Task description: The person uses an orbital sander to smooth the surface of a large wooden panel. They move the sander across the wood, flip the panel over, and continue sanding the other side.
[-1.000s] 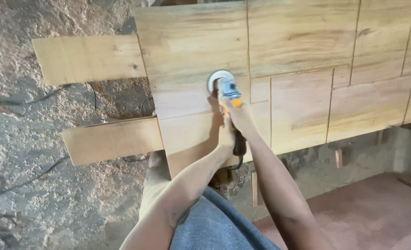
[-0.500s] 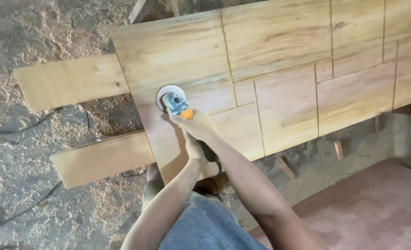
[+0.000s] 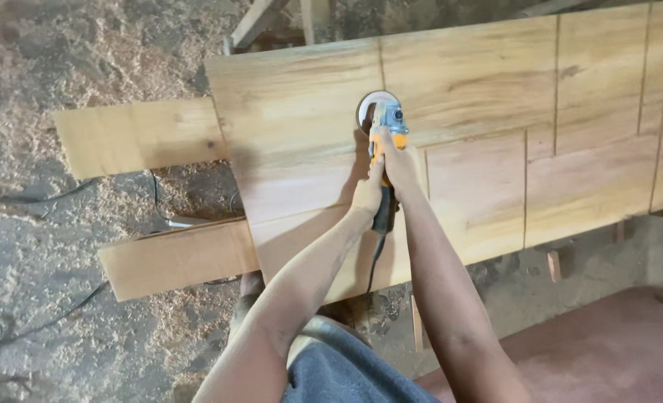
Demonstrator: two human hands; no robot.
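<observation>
While both hands grip sander, panel apparently touched.

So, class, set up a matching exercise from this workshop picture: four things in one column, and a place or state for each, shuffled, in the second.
Things:
1. sander
2. left hand
3. right hand
4. power cord

Places or states:
A. hangs below the panel's near edge
B. grips the rear of the handle
C. disc pressed on the wooden panel
D. grips the body nearer the disc

Pairs: 1-C, 2-B, 3-D, 4-A
</observation>
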